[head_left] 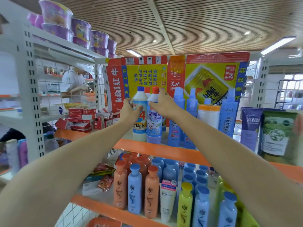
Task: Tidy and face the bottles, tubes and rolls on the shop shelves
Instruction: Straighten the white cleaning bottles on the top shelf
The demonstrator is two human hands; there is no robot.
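Hands (pixel 131 110) on two bottles (pixel 139 115)

Upper shelf (pixel 157 149), orange front edge: white disinfectant bottle (pixel 139 118), blue cap, upright, label forward. Touching its right side, pale blue toilet-cleaner bottle (pixel 154 122), red cap, upright, label forward. Further right: blue spray bottles (pixel 177 118), upright. Lower shelf: orange, blue and yellow bottles (pixel 135 188) in rows, one white tube (pixel 168 200) cap-down.

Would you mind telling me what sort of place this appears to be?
Most likely a small shop: metal shelving with orange shelf edges, rows of shampoo bottles facing out, and stacked instant noodle bowls up top.
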